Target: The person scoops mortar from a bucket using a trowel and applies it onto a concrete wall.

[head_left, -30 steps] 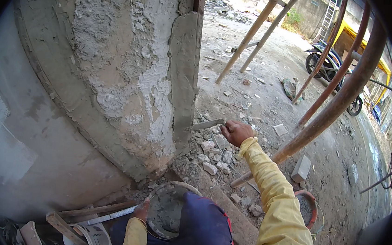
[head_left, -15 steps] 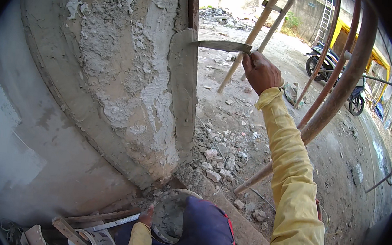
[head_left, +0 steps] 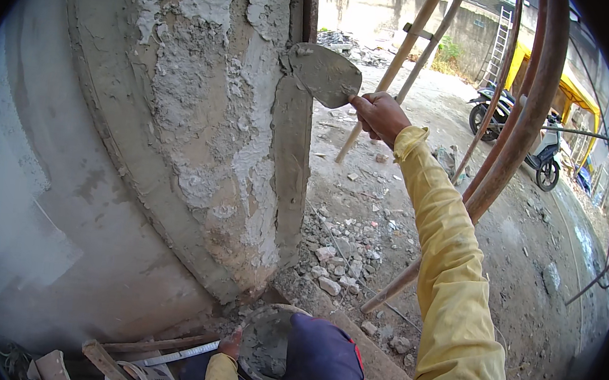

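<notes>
My right hand (head_left: 382,116) is closed around the handle of a trowel (head_left: 326,77), at the end of an outstretched arm. The blade shows its broad, mortar-smeared face, and its tip meets the corner of the rough wall (head_left: 203,101). Below the blade a smooth strip of grey mortar (head_left: 290,167) runs down that corner. Low in the view, my left hand (head_left: 231,344) grips the side of a round mortar pan (head_left: 278,308) with wet grey mortar inside. My leg in dark blue trousers (head_left: 322,362) hides the pan's right side.
Wooden poles (head_left: 517,161) slant upward right of my arm. Broken rubble (head_left: 341,269) lies beside the wall's foot. At lower left are wood pieces (head_left: 110,363) and a white bucket (head_left: 157,378). A motorbike (head_left: 543,149) and a ladder (head_left: 496,47) stand farther off.
The trowel blade has turned from nearly edge-on to showing its broad face, its tip still at the wall corner. My right hand has shifted slightly left and down. My left hand stays at the pan.
</notes>
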Tool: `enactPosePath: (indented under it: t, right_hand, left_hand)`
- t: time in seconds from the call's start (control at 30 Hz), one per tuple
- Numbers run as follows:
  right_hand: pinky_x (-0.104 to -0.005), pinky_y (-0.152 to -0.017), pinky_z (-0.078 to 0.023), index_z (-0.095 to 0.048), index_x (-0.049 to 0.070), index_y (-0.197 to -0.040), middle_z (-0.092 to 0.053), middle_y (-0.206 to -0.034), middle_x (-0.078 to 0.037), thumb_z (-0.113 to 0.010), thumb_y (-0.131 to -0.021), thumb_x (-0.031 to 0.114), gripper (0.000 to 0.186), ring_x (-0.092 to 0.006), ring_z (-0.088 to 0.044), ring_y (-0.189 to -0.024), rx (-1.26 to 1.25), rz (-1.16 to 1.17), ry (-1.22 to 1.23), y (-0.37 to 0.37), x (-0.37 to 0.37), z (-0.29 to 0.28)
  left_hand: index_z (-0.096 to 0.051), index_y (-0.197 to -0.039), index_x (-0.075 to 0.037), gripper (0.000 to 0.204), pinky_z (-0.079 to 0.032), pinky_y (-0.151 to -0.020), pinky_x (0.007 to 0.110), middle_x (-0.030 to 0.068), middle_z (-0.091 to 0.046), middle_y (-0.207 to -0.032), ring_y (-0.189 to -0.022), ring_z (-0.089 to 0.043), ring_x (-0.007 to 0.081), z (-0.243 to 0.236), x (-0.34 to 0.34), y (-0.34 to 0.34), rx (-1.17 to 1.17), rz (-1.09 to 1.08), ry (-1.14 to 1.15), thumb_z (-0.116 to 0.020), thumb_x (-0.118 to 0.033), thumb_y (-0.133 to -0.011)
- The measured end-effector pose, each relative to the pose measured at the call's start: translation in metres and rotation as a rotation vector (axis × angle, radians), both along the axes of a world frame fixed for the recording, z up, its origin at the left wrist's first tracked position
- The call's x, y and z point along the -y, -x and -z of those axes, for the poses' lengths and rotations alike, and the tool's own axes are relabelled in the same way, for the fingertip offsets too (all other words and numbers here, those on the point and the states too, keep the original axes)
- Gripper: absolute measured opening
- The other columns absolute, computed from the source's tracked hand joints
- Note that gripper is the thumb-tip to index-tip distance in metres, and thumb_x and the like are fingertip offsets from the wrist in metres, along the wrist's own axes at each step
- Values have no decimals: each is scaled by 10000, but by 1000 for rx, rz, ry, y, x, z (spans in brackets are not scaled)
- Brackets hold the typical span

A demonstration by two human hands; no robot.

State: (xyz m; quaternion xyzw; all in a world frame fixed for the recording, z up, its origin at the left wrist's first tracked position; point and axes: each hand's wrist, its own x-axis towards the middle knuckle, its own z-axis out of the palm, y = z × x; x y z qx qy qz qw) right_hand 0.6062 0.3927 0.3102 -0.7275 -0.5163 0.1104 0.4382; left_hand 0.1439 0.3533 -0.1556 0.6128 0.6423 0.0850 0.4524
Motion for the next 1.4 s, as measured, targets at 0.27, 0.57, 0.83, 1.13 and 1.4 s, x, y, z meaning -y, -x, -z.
enactPosePath:
  t: [0.27, 0.57, 0.83, 1.13, 1.4]
  right_hand:
    - [-301, -394, -381, -521, 28, -747, -467, -577, -31, -538, -939, 350, 375, -145, -449, -440, -548, 71, -146, 4, 31, 72]
    - [-322, -467, -476, -500, 50, -865, -503, -657, -25, -491, -953, 346, 309, -152, -516, -513, -1008, -160, 233, 72, 48, 181]
    - [-325, -438, -469, -519, 5, -829, -503, -647, -54, -505, -958, 393, 410, -167, -527, -492, -907, 13, 348, 80, 79, 225]
    - [-293, -435, -435, -506, 21, -788, -487, -621, -37, -445, -984, 376, 410, -141, -472, -456, -463, -164, -228, 78, 19, 49]
    - [-293, -398, -354, -504, 38, -774, -455, -582, -16, -467, -974, 365, 385, -120, -426, -440, -347, 45, -184, 44, 9, 85]
  left_hand:
    - [-621, -1146, 21, 771, -411, -929, 428, 260, -624, -1106, -1074, -565, 415, 12, -4, 8, 50, -2, 28, -458, -675, -858]
    - [-648, -1050, 31, 694, -426, -878, 399, 209, -647, -1006, -950, -587, 351, -3, 4, 6, 118, -77, -5, -489, -623, -882]
    - [-654, -1036, 31, 673, -435, -864, 392, 195, -653, -1000, -949, -600, 319, -13, 6, 6, 158, -115, 29, -519, -608, -871]
    - [-648, -1113, -3, 688, -413, -943, 395, 236, -625, -1125, -1084, -567, 378, -1, 7, 17, 81, -32, 23, -492, -627, -868]
    - [-653, -1072, 26, 704, -423, -926, 401, 243, -640, -1072, -1043, -583, 384, -2, 14, 13, 126, -95, -13, -528, -630, -849]
